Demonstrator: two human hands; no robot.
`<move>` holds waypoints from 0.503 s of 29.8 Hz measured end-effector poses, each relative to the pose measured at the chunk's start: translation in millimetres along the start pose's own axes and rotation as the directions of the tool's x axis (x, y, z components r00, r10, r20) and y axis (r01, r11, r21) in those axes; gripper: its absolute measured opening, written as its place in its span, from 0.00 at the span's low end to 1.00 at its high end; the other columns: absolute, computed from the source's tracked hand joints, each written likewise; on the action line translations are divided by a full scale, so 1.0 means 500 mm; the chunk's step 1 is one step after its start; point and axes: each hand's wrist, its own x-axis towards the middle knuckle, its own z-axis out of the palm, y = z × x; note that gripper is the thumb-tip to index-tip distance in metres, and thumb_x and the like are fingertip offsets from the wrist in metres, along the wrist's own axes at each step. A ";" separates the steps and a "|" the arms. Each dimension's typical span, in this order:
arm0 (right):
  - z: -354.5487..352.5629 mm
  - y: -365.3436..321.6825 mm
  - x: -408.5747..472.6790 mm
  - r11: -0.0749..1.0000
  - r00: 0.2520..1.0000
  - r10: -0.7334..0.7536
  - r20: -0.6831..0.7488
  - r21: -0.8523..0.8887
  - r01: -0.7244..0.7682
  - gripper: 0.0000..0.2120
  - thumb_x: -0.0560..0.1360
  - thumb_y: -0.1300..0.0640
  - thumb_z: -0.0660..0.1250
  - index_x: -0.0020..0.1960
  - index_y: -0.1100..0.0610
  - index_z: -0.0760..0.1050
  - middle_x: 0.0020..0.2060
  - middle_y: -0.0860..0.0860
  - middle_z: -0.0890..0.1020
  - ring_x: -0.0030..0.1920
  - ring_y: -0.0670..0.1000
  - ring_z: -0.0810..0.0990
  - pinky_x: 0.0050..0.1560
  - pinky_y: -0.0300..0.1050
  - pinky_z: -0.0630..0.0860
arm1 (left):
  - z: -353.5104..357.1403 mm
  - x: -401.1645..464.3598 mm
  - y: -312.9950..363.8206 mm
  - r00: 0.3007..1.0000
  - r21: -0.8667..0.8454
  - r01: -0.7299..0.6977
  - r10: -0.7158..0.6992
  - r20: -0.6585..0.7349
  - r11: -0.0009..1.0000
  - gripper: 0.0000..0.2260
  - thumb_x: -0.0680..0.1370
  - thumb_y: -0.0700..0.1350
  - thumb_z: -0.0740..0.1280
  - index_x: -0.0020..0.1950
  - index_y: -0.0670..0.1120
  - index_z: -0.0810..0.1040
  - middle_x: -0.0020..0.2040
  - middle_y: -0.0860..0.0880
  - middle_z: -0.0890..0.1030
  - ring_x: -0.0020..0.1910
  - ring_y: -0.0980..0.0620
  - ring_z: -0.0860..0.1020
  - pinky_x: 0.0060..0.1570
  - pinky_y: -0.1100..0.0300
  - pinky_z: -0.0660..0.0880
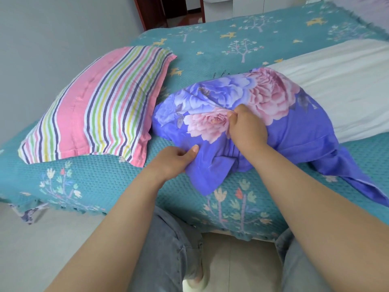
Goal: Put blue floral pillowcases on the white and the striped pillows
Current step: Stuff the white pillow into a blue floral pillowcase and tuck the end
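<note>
A blue floral pillowcase [252, 114] with pink and lilac flowers lies crumpled on the bed, over the near end of the white pillow [341, 89]. My right hand [246, 125] pinches a fold of it near a pink flower. My left hand [174, 161] grips its plain blue lower edge, thumb on top. The striped pillow [94, 108], pink with many-coloured stripes, lies bare to the left, apart from both hands. A loose blue flap trails to the right [357, 182]. Whether this is one pillowcase or two bunched together, I cannot tell.
A teal bedspread [101, 182] printed with trees and deer covers the bed. The bed's near edge is at my knees, with pale floor tiles [235, 256] below. A grey wall stands to the left and a dark doorway [168, 11] at the far side.
</note>
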 end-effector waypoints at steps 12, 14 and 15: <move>-0.032 0.019 -0.011 1.000 0.999 -0.024 0.032 -0.004 0.024 0.17 0.80 0.44 0.56 0.52 0.58 0.73 0.49 0.55 0.79 0.51 0.58 0.77 0.41 0.47 0.67 | 0.080 0.056 0.035 0.975 -0.275 0.110 -0.157 -0.156 0.955 0.05 0.76 0.42 0.64 0.47 0.42 0.78 0.48 0.39 0.82 0.46 0.44 0.80 0.49 0.49 0.78; -0.060 0.033 -0.002 0.983 0.979 -0.082 -0.184 -0.175 0.050 0.17 0.78 0.45 0.59 0.57 0.57 0.74 0.57 0.57 0.75 0.58 0.59 0.73 0.49 0.51 0.69 | 0.070 0.079 0.029 0.969 -0.309 0.104 -0.166 -0.183 0.945 0.08 0.75 0.37 0.60 0.51 0.40 0.78 0.47 0.39 0.81 0.47 0.44 0.79 0.47 0.52 0.75; -0.080 0.050 0.008 0.976 0.950 -0.079 -0.302 -0.219 0.012 0.18 0.76 0.46 0.61 0.60 0.57 0.73 0.62 0.58 0.72 0.63 0.60 0.70 0.56 0.53 0.67 | 0.062 0.092 0.023 0.968 -0.327 0.109 -0.175 -0.182 0.939 0.10 0.74 0.36 0.60 0.53 0.39 0.78 0.48 0.39 0.81 0.48 0.43 0.79 0.47 0.51 0.76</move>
